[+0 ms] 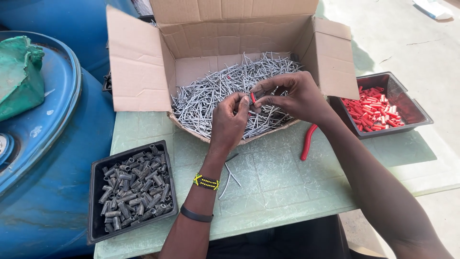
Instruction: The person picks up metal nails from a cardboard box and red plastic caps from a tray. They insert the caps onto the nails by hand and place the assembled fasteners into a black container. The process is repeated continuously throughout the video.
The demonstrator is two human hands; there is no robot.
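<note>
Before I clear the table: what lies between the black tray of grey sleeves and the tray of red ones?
Head view: the left forearm, loose pins and a red-handled tool on the green table.

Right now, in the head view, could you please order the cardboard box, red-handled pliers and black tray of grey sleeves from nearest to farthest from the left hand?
1. Cardboard box: the left hand is over its front edge.
2. Red-handled pliers: on the table, to the right.
3. Black tray of grey sleeves: lower left.

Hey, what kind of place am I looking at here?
Probably a small outdoor assembly workstation: a cardboard box of metal pins, trays of grey sleeves and red sleeves on a table, blue drum beside it.
</note>
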